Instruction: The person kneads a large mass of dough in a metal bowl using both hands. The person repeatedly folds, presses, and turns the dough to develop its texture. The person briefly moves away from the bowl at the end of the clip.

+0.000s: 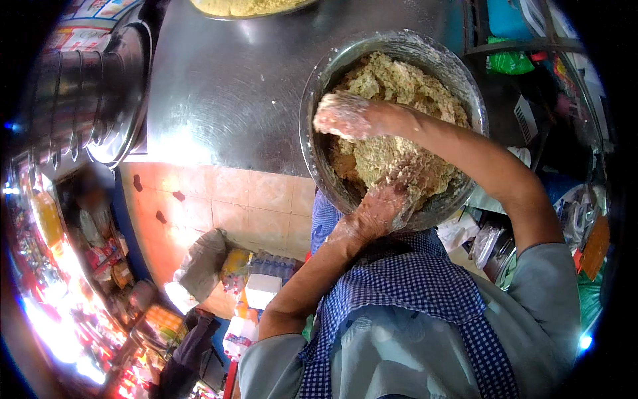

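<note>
A large round metal basin (476,99) stands at the edge of a metal worktop, filled with pale, crumbly wet dough (394,80). My left hand (381,207), coated with dough, presses into the mass at the basin's near side; its fingertips are partly buried. My right hand (344,117) reaches across the dough to the basin's left inner wall. Dough sticks all over it and the motion blurs its fingers, so its grip is unclear. The top frame edge cuts off a second vessel (249,9) with yellowish crumbly contents.
The metal worktop (224,85) extends left of the basin. Ridged metal cookware (75,95) stands at far left. Below are a tiled floor (249,199), a grey sack (202,269), bottle packs (271,267) and a white box (264,291). A metal rack (523,47) stands at right.
</note>
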### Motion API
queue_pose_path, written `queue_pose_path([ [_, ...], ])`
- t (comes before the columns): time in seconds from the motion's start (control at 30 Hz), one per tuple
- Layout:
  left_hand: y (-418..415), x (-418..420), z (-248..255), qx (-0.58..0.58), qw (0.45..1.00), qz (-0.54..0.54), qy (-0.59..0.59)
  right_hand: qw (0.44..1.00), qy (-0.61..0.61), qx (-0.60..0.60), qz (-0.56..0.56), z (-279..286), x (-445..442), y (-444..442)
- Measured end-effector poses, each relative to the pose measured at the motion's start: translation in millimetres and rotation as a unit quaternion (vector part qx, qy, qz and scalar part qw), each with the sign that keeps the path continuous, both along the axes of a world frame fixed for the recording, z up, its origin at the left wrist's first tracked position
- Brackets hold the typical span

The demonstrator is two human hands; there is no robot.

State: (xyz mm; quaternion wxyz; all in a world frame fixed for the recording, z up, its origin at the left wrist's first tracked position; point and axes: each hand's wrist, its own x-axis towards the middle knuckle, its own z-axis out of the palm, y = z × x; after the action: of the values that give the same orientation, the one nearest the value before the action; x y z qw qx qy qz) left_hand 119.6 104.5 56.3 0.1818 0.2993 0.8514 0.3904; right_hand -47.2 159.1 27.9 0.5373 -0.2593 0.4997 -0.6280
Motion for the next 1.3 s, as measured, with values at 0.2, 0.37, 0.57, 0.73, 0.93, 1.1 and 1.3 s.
queue_pose_path([
  [0.2,-17.5,8.6,-3.5,0.024,0.999,-0.018,-0.033,0.946,0.31,-0.02,0.094,-17.5,7.4,0.2],
  [0.37,-11.2,1.3,-6.9,0.11,0.993,-0.032,-0.028,0.982,0.123,-0.031,-0.143,14.7,-1.3,-5.5],
  [0.57,-18.2,-0.1,2.8,0.082,0.994,-0.028,-0.073,0.952,0.176,0.143,0.205,38.5,19.6,0.1],
  [0.73,-21.1,-4.6,4.9,0.011,0.994,-0.056,-0.089,0.755,0.628,0.165,0.094,37.0,24.5,28.2],
  [0.93,-32.0,-12.9,5.5,-0.023,0.997,-0.043,-0.053,0.693,0.704,0.152,-0.013,17.3,18.7,6.9],
  [1.1,-29.0,-16.6,-0.6,0.016,0.999,-0.001,-0.038,0.667,0.71,0.215,-0.064,4.3,-6.6,13.4],
  [1.3,-12.0,-34.8,1.5,0.077,0.997,-0.014,-0.023,0.642,0.686,0.288,-0.182,-5.6,-29.3,41.5],
])
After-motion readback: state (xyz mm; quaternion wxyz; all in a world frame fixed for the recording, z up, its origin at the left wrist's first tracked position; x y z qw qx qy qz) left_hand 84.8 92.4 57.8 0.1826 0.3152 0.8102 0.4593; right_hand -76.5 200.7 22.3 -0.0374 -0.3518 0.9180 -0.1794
